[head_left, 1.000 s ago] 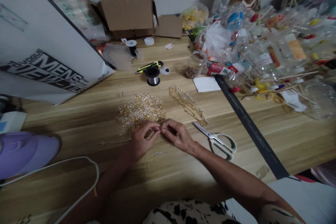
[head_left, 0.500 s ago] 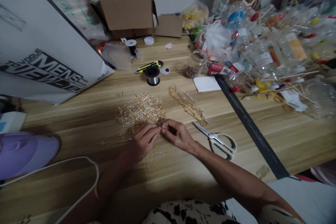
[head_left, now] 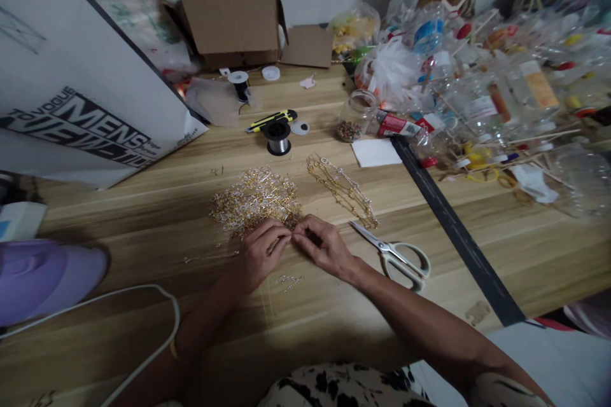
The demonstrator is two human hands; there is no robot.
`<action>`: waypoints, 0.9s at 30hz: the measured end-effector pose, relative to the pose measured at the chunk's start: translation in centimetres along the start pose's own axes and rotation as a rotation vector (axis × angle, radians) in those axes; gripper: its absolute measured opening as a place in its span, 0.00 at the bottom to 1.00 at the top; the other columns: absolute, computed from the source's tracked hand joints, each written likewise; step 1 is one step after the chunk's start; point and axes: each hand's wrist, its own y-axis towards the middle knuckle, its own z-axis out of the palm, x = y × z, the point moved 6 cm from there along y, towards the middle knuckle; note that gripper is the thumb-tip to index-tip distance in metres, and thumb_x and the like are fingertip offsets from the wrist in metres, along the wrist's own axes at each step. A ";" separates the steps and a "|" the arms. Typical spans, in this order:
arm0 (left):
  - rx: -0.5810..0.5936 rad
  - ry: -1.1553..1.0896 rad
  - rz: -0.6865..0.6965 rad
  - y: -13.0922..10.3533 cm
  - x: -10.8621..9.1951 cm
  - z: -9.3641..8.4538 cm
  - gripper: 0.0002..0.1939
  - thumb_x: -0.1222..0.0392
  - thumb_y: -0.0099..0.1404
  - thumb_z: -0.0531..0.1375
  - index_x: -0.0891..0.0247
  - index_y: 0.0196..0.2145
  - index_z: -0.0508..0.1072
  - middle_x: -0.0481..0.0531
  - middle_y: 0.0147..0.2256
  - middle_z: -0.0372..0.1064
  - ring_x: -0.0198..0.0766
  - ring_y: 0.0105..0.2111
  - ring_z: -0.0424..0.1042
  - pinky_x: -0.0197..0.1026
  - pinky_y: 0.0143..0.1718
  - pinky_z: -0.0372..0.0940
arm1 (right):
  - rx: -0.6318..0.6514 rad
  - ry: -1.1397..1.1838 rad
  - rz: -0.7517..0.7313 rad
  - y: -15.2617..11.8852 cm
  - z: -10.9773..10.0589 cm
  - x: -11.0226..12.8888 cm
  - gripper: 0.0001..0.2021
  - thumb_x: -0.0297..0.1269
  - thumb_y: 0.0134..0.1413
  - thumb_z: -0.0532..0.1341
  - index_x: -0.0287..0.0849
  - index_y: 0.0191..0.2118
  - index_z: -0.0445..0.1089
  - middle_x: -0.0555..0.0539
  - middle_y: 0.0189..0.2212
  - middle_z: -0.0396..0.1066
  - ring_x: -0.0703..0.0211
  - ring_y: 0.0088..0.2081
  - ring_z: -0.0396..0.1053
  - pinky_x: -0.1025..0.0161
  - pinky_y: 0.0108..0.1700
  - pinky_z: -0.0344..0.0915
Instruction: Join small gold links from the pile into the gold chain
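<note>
My left hand [head_left: 261,252] and my right hand [head_left: 323,244] meet fingertip to fingertip, both pinched. Whatever lies between the fingers is too small to make out. Right behind them spreads a pile of small gold and silver metal pieces [head_left: 255,197]. A thin chain [head_left: 212,257] runs along the table up to my left hand. Below the hands lie several short silver pieces [head_left: 289,281]. To the upper right rest gold and silver chains [head_left: 344,191]. Scissors [head_left: 394,254] with pale handles lie partly opened beside my right wrist.
A wire spool [head_left: 277,138] and a yellow utility knife [head_left: 271,119] lie behind the pile. Farther right stand a jar of beads [head_left: 356,117] and a heap of plastic bottles [head_left: 487,95]. A white box [head_left: 86,76], a purple object [head_left: 50,280] and a white cord [head_left: 162,289] occupy the left.
Both hands stay together in nearly the same place, with only a slight shift of the fingers. The things on the table look unmoved.
</note>
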 end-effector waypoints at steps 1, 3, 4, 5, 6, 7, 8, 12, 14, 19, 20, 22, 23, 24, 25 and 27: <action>0.012 -0.009 -0.024 0.1 0.2 0.1 0.05 0.68 0.64 0.57 0.65 0.31 0.72 0.53 0.30 0.70 0.36 0.33 0.70 0.36 0.36 0.66 | -0.003 -0.014 -0.013 0.0 0.0 0.1 0.05 0.34 0.61 0.56 0.40 0.34 0.66 0.49 0.29 0.65 0.62 0.31 0.64 0.66 0.35 0.61; 0.033 -0.038 -0.083 0.2 0.6 0.2 0.05 0.67 0.63 0.57 0.65 0.30 0.72 0.52 0.29 0.70 0.36 0.32 0.70 0.36 0.36 0.65 | -0.005 -0.040 -0.047 0.0 -0.1 0.2 0.05 0.34 0.62 0.55 0.40 0.35 0.66 0.48 0.30 0.66 0.61 0.32 0.64 0.65 0.36 0.62; 0.046 -0.058 -0.118 0.3 0.8 0.2 0.05 0.66 0.63 0.58 0.64 0.29 0.72 0.52 0.29 0.70 0.36 0.31 0.70 0.36 0.35 0.65 | -0.004 -0.049 -0.067 0.0 -0.1 0.3 0.05 0.33 0.62 0.55 0.40 0.36 0.66 0.48 0.30 0.66 0.61 0.32 0.64 0.65 0.36 0.62; 0.060 -0.079 -0.154 0.3 1.1 0.3 0.05 0.66 0.62 0.58 0.64 0.28 0.72 0.51 0.28 0.70 0.35 0.30 0.70 0.36 0.34 0.65 | 0.000 -0.055 -0.087 0.0 -0.1 0.4 0.05 0.33 0.62 0.55 0.40 0.36 0.66 0.47 0.31 0.66 0.61 0.33 0.64 0.65 0.37 0.62; 0.073 -0.101 -0.191 0.3 1.3 0.4 0.05 0.65 0.62 0.59 0.64 0.28 0.72 0.51 0.28 0.70 0.35 0.29 0.70 0.35 0.33 0.65 | 0.003 -0.058 -0.104 0.0 -0.1 0.4 0.05 0.33 0.62 0.54 0.40 0.36 0.66 0.47 0.31 0.66 0.61 0.34 0.65 0.64 0.37 0.62; 0.085 -0.125 -0.227 0.4 1.6 0.4 0.05 0.65 0.61 0.59 0.64 0.27 0.72 0.50 0.27 0.71 0.35 0.29 0.70 0.35 0.33 0.64 | 0.007 -0.059 -0.119 0.0 -0.1 0.5 0.05 0.32 0.63 0.54 0.40 0.36 0.66 0.47 0.31 0.66 0.60 0.34 0.65 0.64 0.38 0.62; 0.097 -0.150 -0.260 0.3 1.8 0.5 0.05 0.65 0.61 0.59 0.64 0.27 0.73 0.50 0.27 0.71 0.35 0.28 0.70 0.35 0.32 0.64 | 0.009 -0.059 -0.130 0.0 -0.1 0.6 0.05 0.32 0.63 0.54 0.40 0.36 0.66 0.46 0.32 0.66 0.60 0.35 0.65 0.64 0.38 0.63; 0.137 -0.255 -0.353 0.3 2.3 0.7 0.05 0.64 0.59 0.60 0.65 0.26 0.73 0.50 0.26 0.72 0.35 0.27 0.69 0.35 0.31 0.63 | 0.021 -0.057 -0.130 0.0 -0.1 0.6 0.06 0.33 0.64 0.53 0.41 0.37 0.65 0.46 0.32 0.66 0.59 0.35 0.65 0.63 0.39 0.63; 0.157 -0.298 -0.394 0.2 2.6 0.8 0.06 0.62 0.59 0.60 0.65 0.26 0.74 0.50 0.26 0.72 0.35 0.27 0.69 0.35 0.31 0.63 | 0.030 -0.047 -0.118 0.0 -0.1 0.6 0.06 0.33 0.64 0.52 0.41 0.37 0.65 0.46 0.32 0.66 0.59 0.35 0.65 0.63 0.38 0.62; 0.194 -0.376 -0.456 0.1 3.1 1.0 0.07 0.60 0.58 0.60 0.66 0.27 0.75 0.49 0.26 0.73 0.34 0.27 0.69 0.34 0.31 0.63 | 0.043 0.004 -0.068 0.0 -0.1 0.5 0.06 0.33 0.64 0.52 0.41 0.36 0.65 0.47 0.32 0.65 0.60 0.35 0.64 0.64 0.38 0.61; 0.204 -0.386 -0.463 0.1 3.2 1.1 0.07 0.60 0.58 0.60 0.66 0.27 0.75 0.49 0.26 0.73 0.34 0.27 0.69 0.35 0.31 0.63 | 0.042 0.016 -0.055 0.1 -0.1 0.4 0.06 0.33 0.64 0.53 0.41 0.36 0.65 0.47 0.32 0.65 0.60 0.35 0.64 0.64 0.38 0.61; 0.217 -0.397 -0.473 0.1 3.2 1.1 0.08 0.60 0.58 0.60 0.66 0.27 0.75 0.49 0.26 0.73 0.35 0.27 0.69 0.35 0.31 0.63 | 0.038 0.042 -0.030 0.1 -0.1 0.2 0.06 0.34 0.63 0.53 0.40 0.36 0.65 0.47 0.32 0.65 0.60 0.34 0.64 0.64 0.38 0.61; 0.222 -0.399 -0.476 0.1 3.3 1.0 0.08 0.59 0.58 0.59 0.66 0.27 0.75 0.50 0.26 0.73 0.35 0.27 0.69 0.35 0.31 0.63 | 0.037 0.056 -0.018 0.1 0.0 0.1 0.06 0.34 0.63 0.54 0.40 0.36 0.65 0.47 0.31 0.65 0.60 0.34 0.64 0.64 0.38 0.60; 0.227 -0.399 -0.476 0.1 3.3 1.0 0.08 0.59 0.59 0.59 0.66 0.27 0.75 0.50 0.26 0.73 0.35 0.28 0.70 0.35 0.31 0.63 | 0.038 0.071 -0.004 0.1 0.0 0.0 0.06 0.34 0.63 0.54 0.40 0.35 0.65 0.48 0.31 0.65 0.61 0.34 0.63 0.64 0.37 0.60; 0.232 -0.399 -0.474 0.1 3.3 1.0 0.08 0.59 0.59 0.59 0.65 0.27 0.75 0.50 0.26 0.73 0.35 0.28 0.70 0.35 0.32 0.63 | 0.042 0.085 0.013 0.1 0.0 -0.1 0.06 0.34 0.62 0.54 0.40 0.35 0.65 0.48 0.31 0.65 0.61 0.33 0.63 0.65 0.37 0.60; 0.236 -0.398 -0.465 0.1 3.3 1.0 0.08 0.59 0.59 0.59 0.65 0.28 0.75 0.50 0.27 0.73 0.36 0.28 0.70 0.35 0.32 0.64 | 0.048 0.112 0.049 0.1 0.1 -0.3 0.06 0.35 0.62 0.54 0.40 0.35 0.65 0.48 0.30 0.64 0.61 0.33 0.62 0.65 0.36 0.59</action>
